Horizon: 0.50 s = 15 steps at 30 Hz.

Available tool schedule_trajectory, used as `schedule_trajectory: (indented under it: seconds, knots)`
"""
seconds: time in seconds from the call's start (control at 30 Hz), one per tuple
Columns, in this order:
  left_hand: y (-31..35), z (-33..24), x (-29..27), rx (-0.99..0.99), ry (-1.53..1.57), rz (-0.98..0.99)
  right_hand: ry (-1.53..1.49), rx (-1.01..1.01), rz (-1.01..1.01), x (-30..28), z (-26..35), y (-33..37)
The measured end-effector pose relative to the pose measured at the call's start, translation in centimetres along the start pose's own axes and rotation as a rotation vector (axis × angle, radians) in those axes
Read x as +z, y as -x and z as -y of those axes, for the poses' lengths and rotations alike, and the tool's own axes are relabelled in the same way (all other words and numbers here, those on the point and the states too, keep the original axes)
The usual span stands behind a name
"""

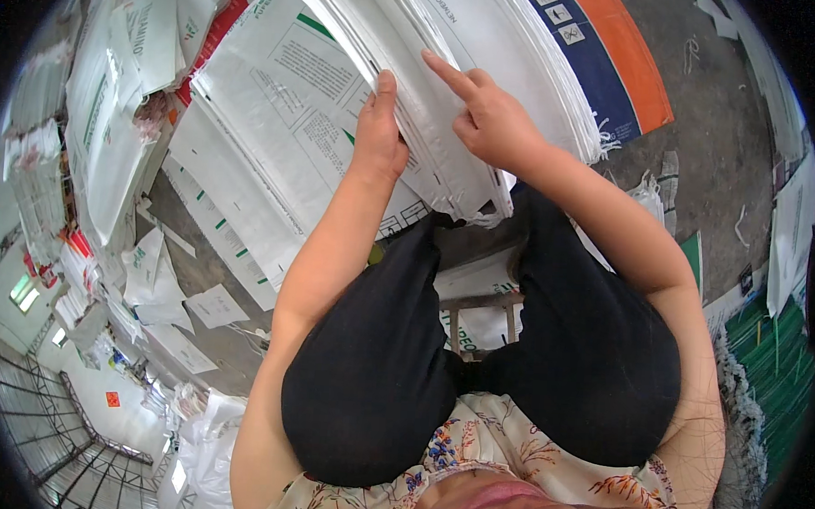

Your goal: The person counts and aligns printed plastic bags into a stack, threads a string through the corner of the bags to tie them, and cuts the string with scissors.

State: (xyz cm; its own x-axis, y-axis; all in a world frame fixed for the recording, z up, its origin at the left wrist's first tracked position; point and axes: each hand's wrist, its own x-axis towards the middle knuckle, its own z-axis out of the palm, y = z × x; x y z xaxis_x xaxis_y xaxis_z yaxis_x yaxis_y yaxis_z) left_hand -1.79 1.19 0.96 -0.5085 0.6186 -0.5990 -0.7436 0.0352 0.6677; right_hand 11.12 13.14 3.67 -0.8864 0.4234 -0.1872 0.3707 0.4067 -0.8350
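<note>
A stack of white bags is positioned in front of the knees, at the upper middle of the view, with its near end bunched just beyond the gap between the thighs. The left edge of the stack is grasped by the left hand, with the thumb extended away from the body along that edge; the remaining fingers are largely hidden, and the firmness of the grip cannot be told. The right hand is released and held at the right side of the stack, its index finger extended over the white surface and its other fingers curled; whether contact is made at the fingertip cannot be told. Printed bags with green marks are laid flat, overlapping, to the left of the left hand. A broad white bag is spread to the right of the stack, and beside it an orange and dark blue panel is exposed. Loose threads are seen at the near corner of the broad bag. Black trousers are worn by the person.
</note>
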Motion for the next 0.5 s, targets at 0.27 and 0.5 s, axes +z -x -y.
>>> schedule_trajectory:
  seconds: [0.27,0.5]
  knots:
    - [-0.2,0.3,0.2,0.043,0.037,0.027,0.164,-0.121,-0.066,1.1,-0.5,0.0]
    - [-0.2,0.1,-0.1,0.004,0.074,0.049,0.089,-0.035,-0.065,0.5,-0.9,0.1]
